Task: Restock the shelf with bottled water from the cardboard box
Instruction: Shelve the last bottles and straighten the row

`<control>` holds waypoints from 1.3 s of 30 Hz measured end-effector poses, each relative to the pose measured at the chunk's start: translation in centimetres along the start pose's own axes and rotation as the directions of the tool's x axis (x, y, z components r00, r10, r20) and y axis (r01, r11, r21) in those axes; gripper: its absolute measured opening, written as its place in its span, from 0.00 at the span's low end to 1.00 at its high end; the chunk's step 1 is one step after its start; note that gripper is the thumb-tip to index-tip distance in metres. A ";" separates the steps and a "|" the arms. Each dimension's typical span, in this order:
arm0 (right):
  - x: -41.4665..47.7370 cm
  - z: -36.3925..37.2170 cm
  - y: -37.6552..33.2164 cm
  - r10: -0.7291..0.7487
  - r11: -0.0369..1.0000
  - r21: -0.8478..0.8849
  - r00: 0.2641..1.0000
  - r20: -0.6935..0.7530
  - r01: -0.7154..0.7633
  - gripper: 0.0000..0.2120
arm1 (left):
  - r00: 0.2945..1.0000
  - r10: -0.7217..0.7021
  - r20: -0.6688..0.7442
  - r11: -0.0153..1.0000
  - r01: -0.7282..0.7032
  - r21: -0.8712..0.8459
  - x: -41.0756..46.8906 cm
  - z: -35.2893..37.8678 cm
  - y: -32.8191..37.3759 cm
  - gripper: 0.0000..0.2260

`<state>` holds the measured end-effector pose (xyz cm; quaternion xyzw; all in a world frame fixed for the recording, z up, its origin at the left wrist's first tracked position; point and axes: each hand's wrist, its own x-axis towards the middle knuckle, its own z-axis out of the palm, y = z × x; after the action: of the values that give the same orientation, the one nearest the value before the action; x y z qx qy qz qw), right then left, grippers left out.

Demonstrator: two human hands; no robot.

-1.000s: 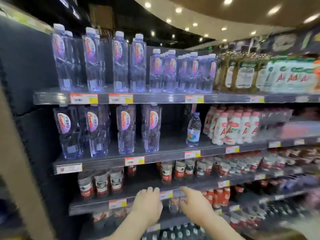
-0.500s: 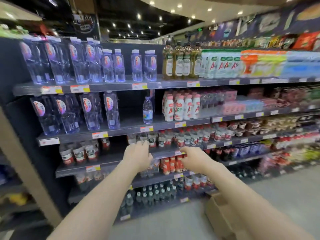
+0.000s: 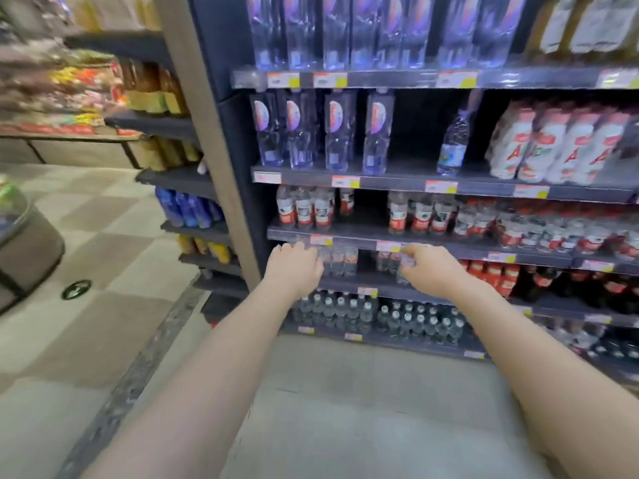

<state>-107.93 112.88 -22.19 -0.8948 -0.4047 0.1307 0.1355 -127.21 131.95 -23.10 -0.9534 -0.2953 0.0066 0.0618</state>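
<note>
aisle: a shop floor (image 3: 345, 409) in front of a dark drinks rack (image 3: 235, 140); everything is smeared by motion.
water: small clear bottles (image 3: 340, 262) stand on a low shelf (image 3: 342, 283), just beyond both hands. More capped ones (image 3: 390, 318) fill the bottom row.
box: not in view, so I can't place it.
left hand (image 3: 294, 269): fingers loose and reaching at the shelf lip, with nothing in it that I can see. The bottles sit just to its right.
right hand (image 3: 430, 271): fingertips bent at one small bottle (image 3: 406, 262). The blur stops me telling a pinch from a touch.
risk, toppling: the bottles stand close together, so I judge a stray knuckle could knock one into the rest.
risk, snagging: the shelf above hangs low, so a bottle lifted steeply may catch its edge.
</note>
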 end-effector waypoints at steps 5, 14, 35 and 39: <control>7.5 8.1 -12.2 -0.091 0.996 -0.002 0.987 0.135 0.092 0.25 | 0.985 -0.150 0.090 0.988 0.147 0.037 -2.0 5.6 -15.4 0.20; 19.4 22.2 -30.1 -0.174 0.985 0.064 0.944 0.280 0.162 0.24 | 0.820 -0.416 0.392 0.877 0.476 -0.065 -1.9 18.0 -38.8 0.24; 46.6 59.2 -39.4 0.186 0.965 0.047 0.803 0.565 -0.257 0.26 | 0.626 -0.381 0.680 0.608 0.724 -0.325 17.9 52.7 -58.7 0.31; 47.4 67.6 -38.0 0.290 0.928 0.028 0.769 0.570 -0.371 0.31 | 0.592 -0.304 0.746 0.623 0.716 -0.315 19.0 62.4 -59.7 0.36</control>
<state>-127.09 182.33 -77.64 -0.8632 -0.2522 0.4347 0.0488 -148.20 198.61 -77.28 -0.7248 -0.5605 0.2128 -0.3395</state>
